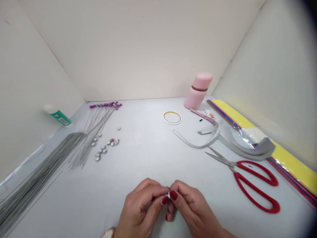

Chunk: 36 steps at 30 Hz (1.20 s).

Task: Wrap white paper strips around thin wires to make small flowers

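Note:
Near the bottom centre, my left hand (142, 208) and my right hand (189, 205) meet at the fingertips. Between both thumbs and forefingers they pinch a small silver star (168, 195), mostly covered by the fingers. Several finished silver stars (112, 142) lie in a loose group on the table to the left, one with a red spot. Silver paper strips (195, 145) curl on the table beyond my right hand. Red-handled scissors (232, 164) rest partly open to the right of my right hand.
Wire stems (42, 172) lie along the left, some with purple tips (106, 105). A glue tube (59, 116) is by the left wall. Toward the back are a tape roll (172, 117) and pink bottle (198, 91). Coloured paper (292, 160) lines the right.

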Available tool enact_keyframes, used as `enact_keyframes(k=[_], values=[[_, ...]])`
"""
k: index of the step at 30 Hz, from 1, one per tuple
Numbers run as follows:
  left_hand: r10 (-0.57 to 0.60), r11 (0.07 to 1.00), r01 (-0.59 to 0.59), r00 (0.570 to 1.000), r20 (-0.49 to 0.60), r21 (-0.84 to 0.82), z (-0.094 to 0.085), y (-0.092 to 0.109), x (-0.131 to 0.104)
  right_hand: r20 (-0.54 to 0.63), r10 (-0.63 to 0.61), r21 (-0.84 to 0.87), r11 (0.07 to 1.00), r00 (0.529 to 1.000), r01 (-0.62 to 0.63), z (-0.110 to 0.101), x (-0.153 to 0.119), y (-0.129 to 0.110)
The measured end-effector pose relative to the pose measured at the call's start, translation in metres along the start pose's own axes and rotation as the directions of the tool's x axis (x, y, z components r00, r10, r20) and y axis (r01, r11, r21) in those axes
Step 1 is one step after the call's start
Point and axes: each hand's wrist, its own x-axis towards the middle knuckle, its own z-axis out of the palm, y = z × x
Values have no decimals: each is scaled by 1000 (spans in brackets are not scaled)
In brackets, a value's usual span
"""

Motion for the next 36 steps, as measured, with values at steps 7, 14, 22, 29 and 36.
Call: enact_keyframes(k=[7, 14, 22, 29, 36], values=[[-43, 998, 44, 999, 25, -40, 0, -1, 1, 6, -18, 24, 1000, 1000, 18, 0, 0, -4], [-58, 992, 53, 998, -37, -118, 2, -3, 0, 11, -58, -99, 993, 998, 59, -2, 1, -2], [-175, 965, 164, 984, -34, -207, 2, 3, 3, 43, -133, -197, 971, 990, 139, -4, 0, 3], [-234, 931, 251, 968, 93, -264, 1, 7, 5, 98, -201, -293, 930, 975, 221, -6, 1, 1], [-132, 991, 132, 990, 40, 12, -3, 5, 5, 128, -324, -637, 697, 937, 328, -8, -1, 3]])
